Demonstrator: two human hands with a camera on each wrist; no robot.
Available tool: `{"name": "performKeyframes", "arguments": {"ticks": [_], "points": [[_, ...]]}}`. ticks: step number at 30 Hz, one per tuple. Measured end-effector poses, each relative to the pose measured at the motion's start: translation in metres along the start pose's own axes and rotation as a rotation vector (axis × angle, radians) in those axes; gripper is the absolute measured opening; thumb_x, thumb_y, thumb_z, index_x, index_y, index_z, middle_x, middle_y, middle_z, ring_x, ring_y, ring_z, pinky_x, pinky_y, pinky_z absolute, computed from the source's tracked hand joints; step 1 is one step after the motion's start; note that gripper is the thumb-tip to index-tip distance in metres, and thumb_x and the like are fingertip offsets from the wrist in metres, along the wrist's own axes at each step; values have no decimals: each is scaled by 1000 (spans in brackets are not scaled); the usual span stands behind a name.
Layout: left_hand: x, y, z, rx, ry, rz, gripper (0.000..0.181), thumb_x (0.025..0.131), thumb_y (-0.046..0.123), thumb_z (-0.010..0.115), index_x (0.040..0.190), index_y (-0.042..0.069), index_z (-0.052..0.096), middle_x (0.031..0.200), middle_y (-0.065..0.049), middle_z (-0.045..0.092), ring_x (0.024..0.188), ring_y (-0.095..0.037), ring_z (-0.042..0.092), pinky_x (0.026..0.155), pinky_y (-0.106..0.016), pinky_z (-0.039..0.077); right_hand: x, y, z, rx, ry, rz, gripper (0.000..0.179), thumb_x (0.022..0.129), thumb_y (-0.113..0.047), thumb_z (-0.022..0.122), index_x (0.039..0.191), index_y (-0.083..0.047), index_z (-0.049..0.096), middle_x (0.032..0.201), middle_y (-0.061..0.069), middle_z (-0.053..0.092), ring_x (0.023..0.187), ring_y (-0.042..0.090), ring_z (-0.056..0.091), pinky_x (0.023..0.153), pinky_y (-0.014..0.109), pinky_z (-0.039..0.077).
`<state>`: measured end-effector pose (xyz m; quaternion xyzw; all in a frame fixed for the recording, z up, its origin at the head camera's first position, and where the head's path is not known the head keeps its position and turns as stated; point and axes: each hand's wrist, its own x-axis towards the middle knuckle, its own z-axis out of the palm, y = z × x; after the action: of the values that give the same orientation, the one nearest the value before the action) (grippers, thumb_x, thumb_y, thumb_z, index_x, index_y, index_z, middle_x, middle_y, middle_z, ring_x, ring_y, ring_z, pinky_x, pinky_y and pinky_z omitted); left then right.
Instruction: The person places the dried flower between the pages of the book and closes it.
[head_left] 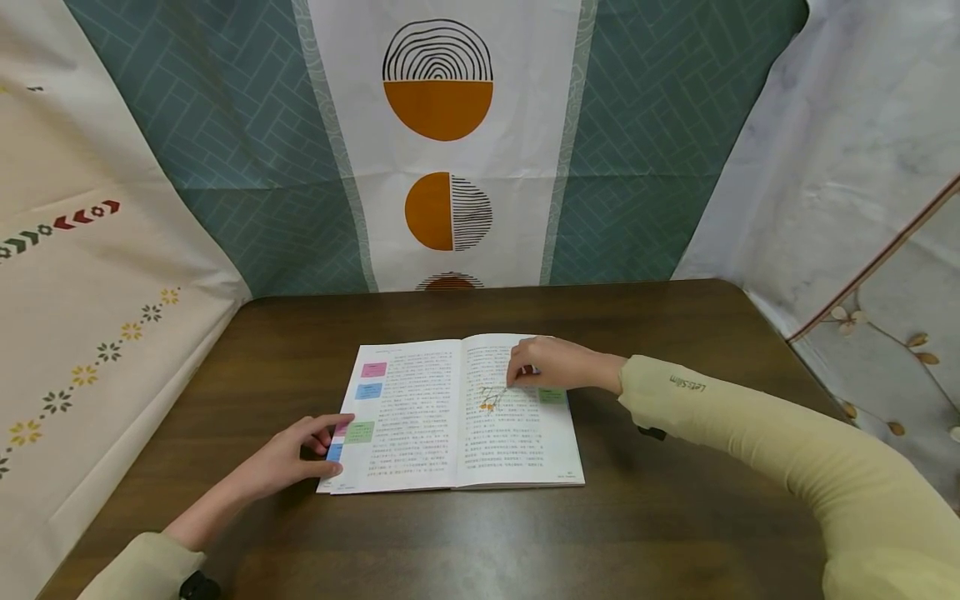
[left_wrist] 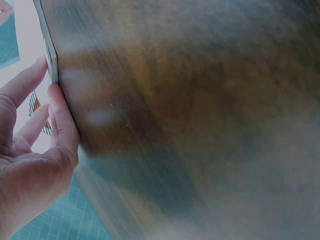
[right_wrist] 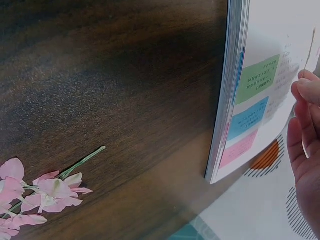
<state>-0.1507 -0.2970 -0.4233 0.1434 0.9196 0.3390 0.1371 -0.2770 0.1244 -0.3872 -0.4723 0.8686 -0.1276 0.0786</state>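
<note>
Head view: orange-flowered sprig [head_left: 488,407] is pinched by grip of right hand [head_left: 553,363] over right half of open book [head_left: 420,442]; left edge of book is touched by left hand [head_left: 288,454], its grip spread. Pink flowers [right_wrist: 55,189] are seen on worktop [right_wrist: 125,100] near book (right wrist view).

The book [head_left: 459,433] is smooth, matt paper. The counter [head_left: 660,517] is glossy wood; the hanging [head_left: 517,150] at 12 o'clock, creased cloth.

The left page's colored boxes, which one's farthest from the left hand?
The pink box highest on the left page; the blue box and green box are nearer that hand.
</note>
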Motion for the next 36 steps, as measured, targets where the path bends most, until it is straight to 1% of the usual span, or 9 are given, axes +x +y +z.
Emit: {"name": "performKeyframes", "arguments": {"ticks": [7,11,14,18,23,26,29,32,36], "points": [[0,0,0,-6,-3,-2,68,81,24,82,141,8,53,101,-8,50,91,-20,49,74,-22,42,0,1,1,-9,0,-9,12,91,-15,72,101,-17,77,99,-3,72,86,7,60,81,26,53],[0,-1,1,-6,-3,-3,69,81,24,82,141,8,53,101,-7,50,91,-19,49,74,-22,42,-3,1,3,-35,38,-21,12,90,-16,73,101,-18,77,98,-4,71,84,7,59,78,24,52],[0,-1,1,-4,-3,-2,69,81,24,82,141,9,52,101,-7,50,91,-18,49,74,-22,42,-6,-1,3,-60,73,-9,12,90,-18,73,102,-18,76,99,-5,71,85,8,59,77,23,51],[0,-1,1,-4,-3,-7,69,81,25,81,141,10,53,101,-7,50,91,-19,49,74,-22,42,-15,-8,3,-54,114,32,13,90,-19,73,103,-18,76,100,-5,70,87,10,60,77,25,51],[0,-1,0,-3,-3,-15,69,81,24,81,141,10,52,102,-7,50,92,-20,49,74,-22,41,-28,-19,4,-14,140,77,14,89,-21,74,102,-18,76,100,-6,69,89,12,60,78,25,51],[0,-1,0,-4,-2,-16,69,81,24,81,141,10,52,102,-7,50,92,-20,49,75,-22,41,-36,-27,9,16,147,91,14,89,-23,75,102,-19,75,100,-7,69,89,12,60,78,25,51],[0,-1,0,-7,-1,-14,69,81,24,81,141,9,52,102,-8,50,92,-19,49,75,-22,41,-44,-34,16,32,156,83,16,87,-25,76,101,-18,75,100,-7,69,90,11,61,80,26,52],[1,-1,0,-6,-1,-11,69,81,25,81,141,9,52,102,-8,50,92,-19,49,75,-22,41,-51,-41,24,45,156,78,20,85,-28,78,103,-19,74,103,-8,67,93,9,61,83,28,54],[1,-2,0,-2,-3,-4,69,81,25,81,141,10,52,102,-8,50,92,-19,49,75,-22,42,-60,-50,33,58,159,95,33,80,-34,82,109,-20,72,110,-7,66,102,9,60,91,32,54]]}}
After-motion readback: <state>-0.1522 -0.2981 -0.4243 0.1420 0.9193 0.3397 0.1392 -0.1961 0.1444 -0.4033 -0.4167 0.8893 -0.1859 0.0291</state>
